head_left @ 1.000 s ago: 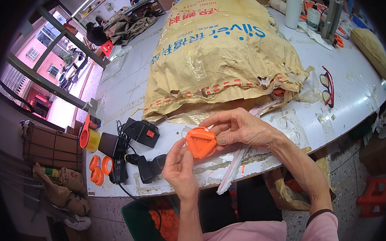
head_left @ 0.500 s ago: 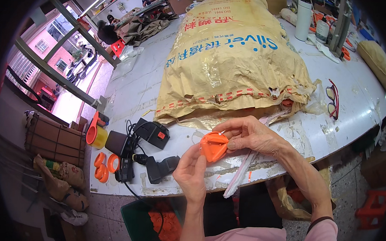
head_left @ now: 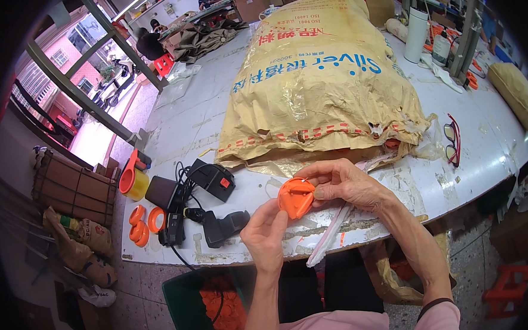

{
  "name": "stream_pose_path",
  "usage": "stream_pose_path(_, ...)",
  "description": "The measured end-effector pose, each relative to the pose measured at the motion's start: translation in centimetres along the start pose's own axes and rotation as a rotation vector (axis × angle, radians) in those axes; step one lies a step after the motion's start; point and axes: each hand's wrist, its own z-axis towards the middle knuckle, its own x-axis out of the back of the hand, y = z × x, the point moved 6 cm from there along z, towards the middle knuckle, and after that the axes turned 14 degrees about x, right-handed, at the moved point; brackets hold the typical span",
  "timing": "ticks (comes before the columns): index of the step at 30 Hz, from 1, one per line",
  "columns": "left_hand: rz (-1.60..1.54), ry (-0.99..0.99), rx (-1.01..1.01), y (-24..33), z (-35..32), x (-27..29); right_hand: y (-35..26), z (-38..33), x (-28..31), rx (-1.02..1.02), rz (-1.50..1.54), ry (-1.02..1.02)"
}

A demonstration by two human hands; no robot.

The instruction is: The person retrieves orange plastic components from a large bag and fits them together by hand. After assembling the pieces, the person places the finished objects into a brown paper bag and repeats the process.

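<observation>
Head view: the bare left hand and bare right hand pinch a round orange plastic piece; a large yellow sack lies beyond.

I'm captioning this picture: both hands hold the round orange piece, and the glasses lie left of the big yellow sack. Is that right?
Not quite: the glasses lie right of the big yellow sack, as the head view shows. The rest stands: the left hand and right hand both hold the round orange piece.
</observation>
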Motion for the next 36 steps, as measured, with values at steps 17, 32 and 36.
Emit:
stream_pose_path(17,0.028,0.046,0.32,-4.1,-13.8,5.6,0.0,0.3,0.3,-0.061,-0.244,0.055)
stream_pose_path(32,0.071,1.511,0.962,-33.6,-34.1,43.5,1.6,0.3,1.7,-0.045,-0.329,0.097)
stream_pose_path(36,0.175,1.266,1.003,-37.8,-33.5,44.9,0.4,0.2,1.7,-0.03,-0.396,0.11)
